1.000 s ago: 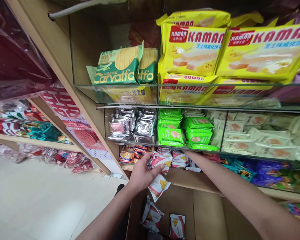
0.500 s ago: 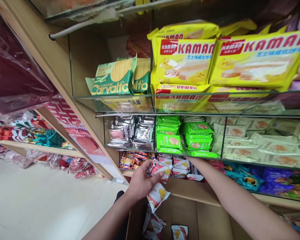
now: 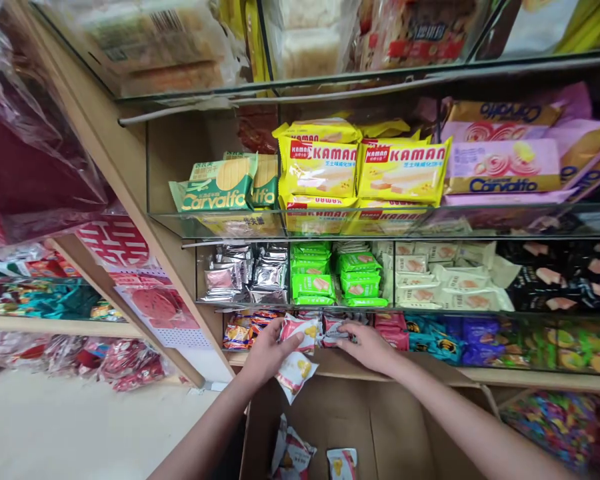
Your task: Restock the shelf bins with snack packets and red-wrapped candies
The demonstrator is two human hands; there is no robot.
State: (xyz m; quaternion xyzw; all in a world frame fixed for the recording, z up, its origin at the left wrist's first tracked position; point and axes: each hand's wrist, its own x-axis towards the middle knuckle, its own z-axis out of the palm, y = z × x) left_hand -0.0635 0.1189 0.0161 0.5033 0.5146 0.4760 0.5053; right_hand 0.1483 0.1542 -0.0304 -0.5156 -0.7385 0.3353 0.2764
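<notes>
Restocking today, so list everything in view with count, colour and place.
Wrapped packs: several, mixed, top shelf
KAMAN wafers: several, yellow, next shelf
Carvalfo packs: several, green or purple, beside KAMAN
Sachets: many, silver, middle shelf left
Wafer packets: many, green, beside sachets
Bar packets: many, cream or black, middle shelf right
Orange packets: several, orange, lower left
Small packets: many, mixed, lower right
Cardboard box: one, brown, below
Snack packets: several, white-red, held, shelved and boxed
Bagged goods: many, mostly red, left
Candies: many, multicoloured, bottom right
Left hand: one, holding snack packets
Right hand: one, on shelved snack packets
</notes>
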